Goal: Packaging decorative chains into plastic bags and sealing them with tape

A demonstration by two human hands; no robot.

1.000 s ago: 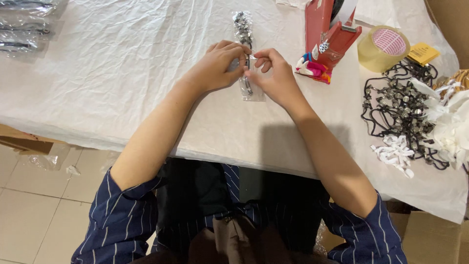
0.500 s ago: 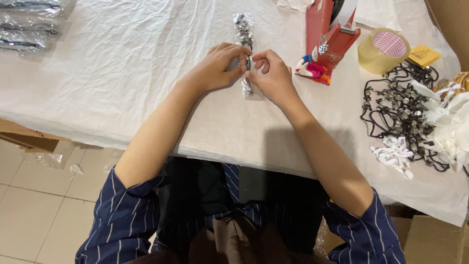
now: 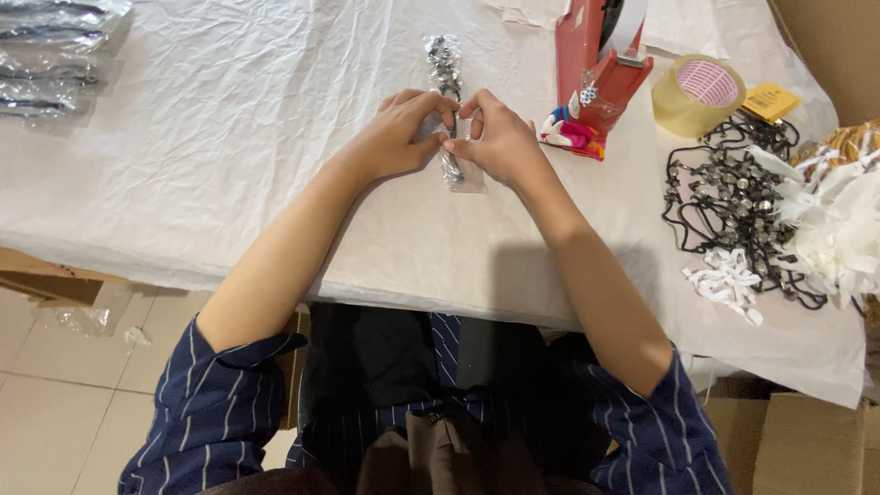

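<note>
Pinching a clear packet [image 3: 451, 137] from both sides: left hand [image 3: 396, 136] and right hand [image 3: 495, 139] meeting fingertip to fingertip over its middle, fingers curled and closed on the plastic. Lying lengthwise on the white-covered desk [image 3: 229, 156], packet holding a dark beaded strand, far end sticking out beyond the knuckles, near end showing below them. Standing just right of the right hand, a red tape dispenser [image 3: 600, 64]; sitting beyond it, a tape roll [image 3: 695, 92]. Sprawling further right, a tangle of black beaded cords [image 3: 733, 197] beside white bows [image 3: 729, 280]. Resting at the far left corner, more filled packets [image 3: 50, 46].
</note>
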